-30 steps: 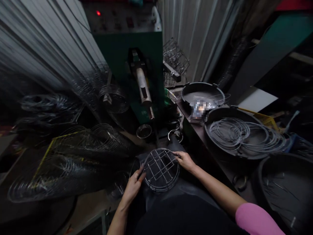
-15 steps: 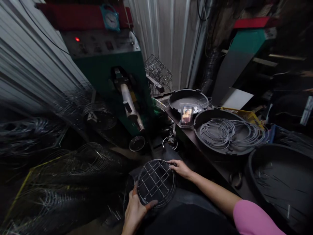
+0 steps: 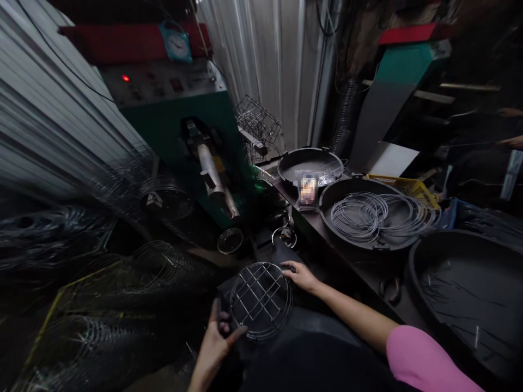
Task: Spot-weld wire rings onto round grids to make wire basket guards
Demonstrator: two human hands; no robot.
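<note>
A round wire rack point(image 3: 261, 300) with a crossed grid lies over the dark cloth on my lap. My right hand point(image 3: 300, 276) pinches its rim at the upper right. At the rack's lower left is my left hand point(image 3: 216, 337), thumb and fingers spread, with the thumb tip close to the rim. Wire rings point(image 3: 362, 216) lie loosely coiled in a black pan point(image 3: 327, 209) to the right.
A green machine point(image 3: 163, 125) with a metal arm point(image 3: 212, 174) stands ahead. More black pans point(image 3: 412, 272) line the bench at the right. Wire pieces in a yellow-edged crate point(image 3: 53, 305) sit at the left. Another person's hands point(image 3: 512, 142) show at the far right.
My left hand has drawn back to the left and opened off the rack's rim. My right hand stays on the rack. The view has shifted slightly.
</note>
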